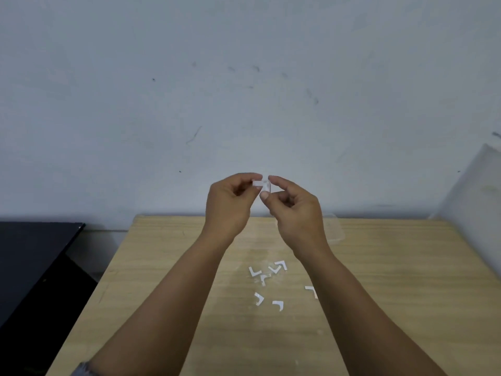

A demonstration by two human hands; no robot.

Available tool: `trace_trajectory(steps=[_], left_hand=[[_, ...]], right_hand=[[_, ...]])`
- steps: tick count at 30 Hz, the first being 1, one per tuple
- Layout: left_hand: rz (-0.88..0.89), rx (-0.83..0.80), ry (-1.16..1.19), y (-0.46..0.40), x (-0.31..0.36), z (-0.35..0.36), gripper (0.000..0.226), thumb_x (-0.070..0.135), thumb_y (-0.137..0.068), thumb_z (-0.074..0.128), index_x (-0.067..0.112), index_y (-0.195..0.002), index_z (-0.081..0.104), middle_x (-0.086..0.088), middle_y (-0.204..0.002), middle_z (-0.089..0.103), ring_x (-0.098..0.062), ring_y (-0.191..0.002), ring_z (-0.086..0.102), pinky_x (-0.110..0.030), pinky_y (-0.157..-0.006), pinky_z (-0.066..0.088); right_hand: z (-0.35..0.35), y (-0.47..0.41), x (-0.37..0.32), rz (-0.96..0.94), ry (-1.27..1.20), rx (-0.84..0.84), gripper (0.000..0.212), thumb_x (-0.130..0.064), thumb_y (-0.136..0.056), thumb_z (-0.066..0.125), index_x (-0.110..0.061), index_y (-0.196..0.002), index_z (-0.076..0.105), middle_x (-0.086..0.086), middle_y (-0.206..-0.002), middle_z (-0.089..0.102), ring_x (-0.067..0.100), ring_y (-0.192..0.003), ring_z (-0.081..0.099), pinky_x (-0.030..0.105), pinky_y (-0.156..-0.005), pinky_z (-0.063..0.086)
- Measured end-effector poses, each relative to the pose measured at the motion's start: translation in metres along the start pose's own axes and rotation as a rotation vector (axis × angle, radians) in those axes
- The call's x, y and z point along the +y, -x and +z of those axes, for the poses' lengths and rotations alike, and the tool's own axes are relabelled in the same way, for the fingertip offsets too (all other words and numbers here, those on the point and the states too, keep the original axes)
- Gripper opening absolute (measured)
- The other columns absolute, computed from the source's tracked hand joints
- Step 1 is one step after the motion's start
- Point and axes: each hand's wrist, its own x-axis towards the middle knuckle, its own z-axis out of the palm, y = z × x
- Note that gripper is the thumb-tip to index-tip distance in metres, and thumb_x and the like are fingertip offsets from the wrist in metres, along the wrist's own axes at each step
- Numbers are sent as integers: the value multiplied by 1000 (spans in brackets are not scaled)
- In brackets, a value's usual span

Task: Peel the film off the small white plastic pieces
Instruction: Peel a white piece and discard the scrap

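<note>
Both hands are raised above the far part of the wooden table (379, 294). My left hand (229, 204) pinches one end of a small white plastic piece (259, 183) between thumb and fingertips. My right hand (294, 210) pinches at the piece's other end, where a thin clear film seems to show; I cannot tell how far it is lifted. Several white L-shaped pieces (267, 272) lie scattered on the table below the hands, one apart at the right (311, 291). Faint clear film scraps lie among them.
A clear plastic container (334, 229) stands at the table's far edge, partly behind my right wrist. A black surface (32, 256) sits to the left of the table. A grey wall rises behind; a pale panel (477, 191) leans at the right.
</note>
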Motion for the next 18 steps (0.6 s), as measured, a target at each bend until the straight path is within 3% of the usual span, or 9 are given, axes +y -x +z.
trace_trajectory(steps=[2,6,8,14,18], left_hand=[[1,-21,14,2,13,-1,22,6,-87,64,21,-98,75,3,-78,71,-4,-63,57,-13,-60,43],[-4,-66,97,9,28,-3,28,1,-87,61,21,-103,73,-3,-92,74,-7,-89,68,-18,-81,51],[-7,-84,131,13,32,-3,26,3,-87,63,20,-104,72,-3,-89,74,-8,-91,69,-22,-88,52],[-37,-174,118,18,34,-3,29,6,-90,61,22,-113,66,7,-95,76,-6,-97,68,-24,-90,49],[-8,-194,28,19,30,-2,14,14,-90,66,20,-101,73,8,-93,76,-3,-93,68,-17,-80,50]], right_hand=[[0,4,-9,-9,-22,17,26,-28,-87,74,-28,-112,70,-11,-62,61,10,-62,55,28,-71,51],[-3,12,-23,-3,-69,55,19,-29,-86,75,-30,-103,68,2,-66,67,24,-65,62,34,-71,53],[-4,15,-27,16,-91,62,17,-29,-86,75,-28,-101,66,4,-71,71,21,-67,69,37,-74,55],[-8,19,-40,113,-198,79,25,-26,-90,71,-12,-102,55,1,-77,76,18,-67,73,34,-69,57],[-12,16,-42,214,-290,50,24,-26,-91,70,-11,-99,54,5,-82,77,21,-69,73,30,-63,57]])
